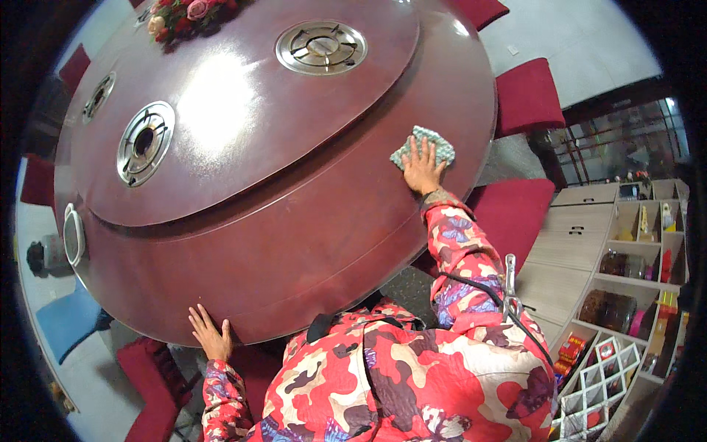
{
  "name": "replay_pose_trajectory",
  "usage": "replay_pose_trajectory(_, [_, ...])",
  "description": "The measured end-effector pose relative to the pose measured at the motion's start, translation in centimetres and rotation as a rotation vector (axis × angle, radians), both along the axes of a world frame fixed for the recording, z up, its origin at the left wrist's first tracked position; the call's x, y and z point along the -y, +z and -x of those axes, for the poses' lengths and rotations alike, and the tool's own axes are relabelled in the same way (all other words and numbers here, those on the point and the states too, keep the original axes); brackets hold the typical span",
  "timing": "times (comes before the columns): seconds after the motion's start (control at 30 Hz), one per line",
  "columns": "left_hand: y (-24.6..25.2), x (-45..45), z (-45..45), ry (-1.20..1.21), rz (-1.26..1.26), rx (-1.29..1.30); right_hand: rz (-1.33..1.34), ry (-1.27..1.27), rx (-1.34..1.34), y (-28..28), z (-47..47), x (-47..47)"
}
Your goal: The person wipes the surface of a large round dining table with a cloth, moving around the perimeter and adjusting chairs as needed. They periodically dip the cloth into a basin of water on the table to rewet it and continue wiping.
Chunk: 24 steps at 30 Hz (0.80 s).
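Under my right hand a pale green textured cleaning cloth is pressed flat on the dark red round table. The cloth lies on the outer ring of the table, toward its right rim, and my fingers spread over it. My left hand rests at the near edge of the table, fingers apart and holding nothing. Beyond the ring rises a round raised turntable, with metal burner rings set into it, one near the left and one farther right.
Red chairs stand around the table, one close by my right arm and another at the lower left. Flowers sit at the turntable's far side. A white-rimmed oval object is at the left rim. Cabinets and shelves line the right.
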State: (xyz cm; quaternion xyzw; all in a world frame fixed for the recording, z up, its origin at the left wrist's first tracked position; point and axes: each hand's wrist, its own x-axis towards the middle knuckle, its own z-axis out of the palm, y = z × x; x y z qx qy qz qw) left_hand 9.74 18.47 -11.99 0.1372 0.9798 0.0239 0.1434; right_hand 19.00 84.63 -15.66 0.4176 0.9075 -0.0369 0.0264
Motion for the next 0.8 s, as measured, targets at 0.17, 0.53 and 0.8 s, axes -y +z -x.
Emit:
replay_pose_trajectory(0.17, [0.0,0.4,0.2,0.099,-0.035,0.102,0.071,-0.083,-0.007,-0.3,1.9,-5.5])
replay_pose_trajectory(0.53, [0.2,-1.8,-0.2,0.261,-0.014,0.12,-0.016,-0.006,-0.063,0.5,5.1,-2.3])
replay_pose_trajectory(0.8, [2.0,-3.8,0.2,0.302,-0.043,0.114,0.012,0.802,-0.184,0.6,10.0,27.6])
